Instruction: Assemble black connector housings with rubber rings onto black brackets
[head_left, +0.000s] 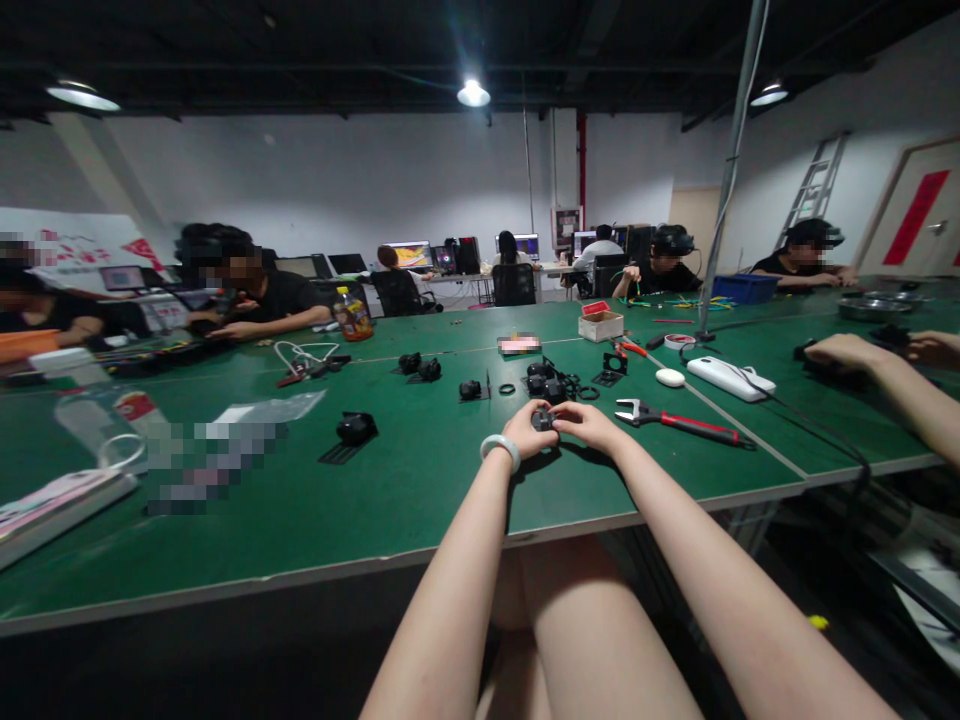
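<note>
My left hand (pixel 528 432), with a pale bangle at its wrist, is closed around a small black plastic part (pixel 543 420) just above the green table. My right hand (pixel 589 426) meets it from the other side, fingertips pinched on the same part. The part's exact kind is too small to tell. Right behind my hands lies a cluster of similar black parts (pixel 546 382) with black rings (pixel 589 393). A black bracket (pixel 612 370) stands to their right. Further left are a black part on a plate (pixel 355 430) and another small one (pixel 471 390).
An adjustable wrench (pixel 686 422) with a red and black handle lies to the right, near a white power strip (pixel 731 378) and its cable. A metal pole (pixel 731 170) rises behind. Bottles (pixel 352 315) and bags stand left. A co-worker's hands (pixel 847 352) work at the right.
</note>
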